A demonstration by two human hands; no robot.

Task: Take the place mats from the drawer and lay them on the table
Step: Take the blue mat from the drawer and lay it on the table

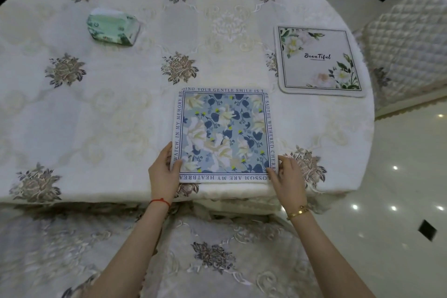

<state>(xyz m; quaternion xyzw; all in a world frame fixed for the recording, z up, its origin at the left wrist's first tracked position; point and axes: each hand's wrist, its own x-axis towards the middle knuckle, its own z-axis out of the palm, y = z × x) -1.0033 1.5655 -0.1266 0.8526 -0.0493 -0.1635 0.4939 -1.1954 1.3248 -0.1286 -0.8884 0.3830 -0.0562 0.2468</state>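
Cream embroidered tablecloth [116, 109] fills most of the frame, grey-pink roses all over. Upper left, a green tissue pack [112, 26] sits on it. Quilted chair [406, 46] at right, glossy tiled floor [399, 176] lower right.

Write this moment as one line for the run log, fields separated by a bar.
left hand: holds blue mat | right hand: holds same mat | white mat: laid on table

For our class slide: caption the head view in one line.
Both hands, left and right, hold a blue floral place mat at the table's near edge.
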